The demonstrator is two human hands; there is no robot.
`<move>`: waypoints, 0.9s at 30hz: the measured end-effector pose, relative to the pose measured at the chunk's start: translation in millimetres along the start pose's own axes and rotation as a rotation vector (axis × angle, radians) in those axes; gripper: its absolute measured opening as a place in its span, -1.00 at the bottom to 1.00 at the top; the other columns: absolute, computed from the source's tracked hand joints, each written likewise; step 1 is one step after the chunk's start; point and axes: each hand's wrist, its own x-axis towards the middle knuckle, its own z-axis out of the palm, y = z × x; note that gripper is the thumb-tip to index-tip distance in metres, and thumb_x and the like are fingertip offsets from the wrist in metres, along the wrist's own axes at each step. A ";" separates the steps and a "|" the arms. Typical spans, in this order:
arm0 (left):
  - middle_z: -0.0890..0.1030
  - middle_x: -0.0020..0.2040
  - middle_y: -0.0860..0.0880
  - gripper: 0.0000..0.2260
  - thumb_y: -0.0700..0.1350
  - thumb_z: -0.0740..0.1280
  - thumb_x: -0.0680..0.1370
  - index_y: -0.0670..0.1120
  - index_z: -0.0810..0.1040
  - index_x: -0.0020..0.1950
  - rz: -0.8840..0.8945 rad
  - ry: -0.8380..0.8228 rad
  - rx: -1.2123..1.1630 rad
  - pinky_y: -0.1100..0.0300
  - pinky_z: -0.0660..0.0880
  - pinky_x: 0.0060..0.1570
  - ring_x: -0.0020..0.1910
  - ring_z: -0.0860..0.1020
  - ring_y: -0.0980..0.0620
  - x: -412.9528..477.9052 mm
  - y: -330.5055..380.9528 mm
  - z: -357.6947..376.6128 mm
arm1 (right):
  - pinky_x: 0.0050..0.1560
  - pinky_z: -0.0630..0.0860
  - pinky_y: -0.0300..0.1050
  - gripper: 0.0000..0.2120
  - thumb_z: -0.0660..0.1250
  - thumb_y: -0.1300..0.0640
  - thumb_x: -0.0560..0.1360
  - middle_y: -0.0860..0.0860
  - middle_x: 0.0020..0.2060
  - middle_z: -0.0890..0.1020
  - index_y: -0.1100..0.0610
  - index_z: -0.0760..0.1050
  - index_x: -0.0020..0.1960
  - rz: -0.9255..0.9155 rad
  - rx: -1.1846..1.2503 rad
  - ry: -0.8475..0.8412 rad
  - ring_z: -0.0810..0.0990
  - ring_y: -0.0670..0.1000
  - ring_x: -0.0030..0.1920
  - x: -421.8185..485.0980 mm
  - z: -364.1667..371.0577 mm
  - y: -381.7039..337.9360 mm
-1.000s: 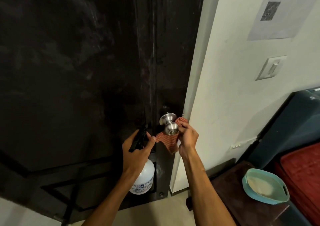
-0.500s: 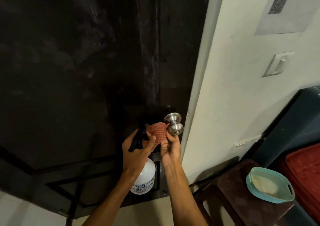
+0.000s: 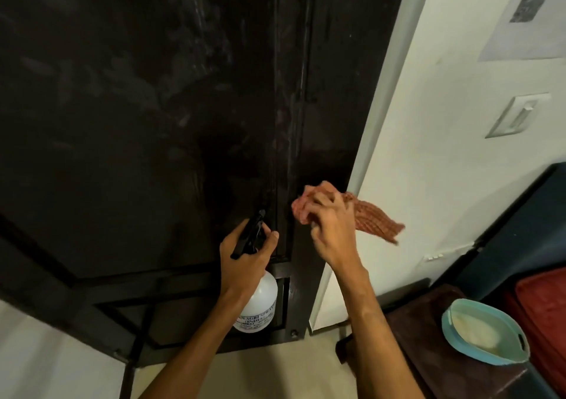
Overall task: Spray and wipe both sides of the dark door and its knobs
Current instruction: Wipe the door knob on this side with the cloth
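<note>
The dark door (image 3: 153, 123) is matte and streaked with pale smears. Low at its right edge, the right hand (image 3: 332, 230) curls its fingers tightly round a bunched red checked cloth (image 3: 376, 221), whose woven tail hangs loose. In front of the door's lower panel, the left hand (image 3: 245, 260) wraps its fingers round the black trigger neck of a rounded white plastic spray bottle (image 3: 260, 306).

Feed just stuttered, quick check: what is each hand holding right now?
Left hand: grips the white spray bottle at its black trigger head.
Right hand: grips the red checked cloth, bunched, near the dark door edge.
</note>
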 end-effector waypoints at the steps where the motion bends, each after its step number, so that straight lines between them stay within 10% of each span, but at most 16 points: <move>1: 0.56 -0.39 0.11 -0.92 -0.29 0.47 0.55 -0.19 0.61 -0.10 -0.007 -0.002 0.000 0.37 0.42 -0.45 -0.51 0.49 0.19 -2.6 -1.2 1.2 | 0.15 0.27 0.08 -0.68 0.34 0.30 0.27 -0.05 0.22 0.64 0.02 0.67 -0.07 -0.074 -0.120 -0.111 0.44 0.13 0.34 2.4 -3.2 -3.0; 5: 0.58 -0.36 0.08 -0.91 -0.26 0.49 0.55 -0.13 0.62 -0.11 -0.013 -0.015 0.019 0.35 0.43 -0.42 -0.50 0.49 0.19 -7.0 -3.9 3.5 | 0.20 0.34 0.15 -0.67 0.27 0.29 0.31 -0.04 0.14 0.67 0.02 0.68 -0.06 0.109 -0.084 -0.187 0.49 0.09 0.19 -1.1 0.0 2.4; 9: 0.55 -0.39 0.14 -0.89 -0.26 0.49 0.55 -0.10 0.62 -0.14 0.017 0.004 0.026 0.36 0.43 -0.37 -0.46 0.50 0.19 -6.6 3.6 -1.0 | 0.31 0.51 0.04 -0.73 0.19 0.50 0.36 0.07 -0.08 0.70 0.30 0.64 -0.19 0.578 0.808 0.226 0.66 0.04 0.09 -3.5 -5.5 11.3; 15: 0.56 -0.41 0.14 -0.89 -0.27 0.48 0.55 -0.11 0.63 -0.14 0.039 0.024 0.047 0.39 0.43 -0.38 -0.47 0.51 0.20 -8.2 2.8 -11.7 | -0.16 0.63 -0.15 -0.59 0.11 0.54 0.47 0.12 0.17 0.62 0.20 0.62 0.06 1.178 1.579 0.452 0.59 0.11 0.08 -62.3 5.5 4.6; 20: 0.56 -0.40 0.13 -0.89 -0.27 0.48 0.55 -0.13 0.62 -0.14 0.020 0.007 0.048 0.38 0.45 -0.40 -0.46 0.52 0.20 -6.5 0.4 -8.6 | 0.39 0.43 -0.16 -0.63 0.21 0.52 0.54 0.03 0.25 0.53 0.16 0.61 0.13 0.710 0.750 0.551 0.51 -0.02 0.31 -60.4 19.5 -35.2; 27: 0.57 -0.39 0.12 -0.90 -0.22 0.49 0.56 -0.08 0.62 -0.12 -0.025 -0.026 0.071 0.36 0.43 -0.41 -0.48 0.51 0.19 -11.0 -11.2 -3.0 | 0.37 0.49 0.12 -0.40 0.30 0.56 0.42 0.00 0.38 0.34 0.05 0.56 0.32 0.530 0.283 0.291 0.39 0.05 0.40 -85.0 50.7 -34.6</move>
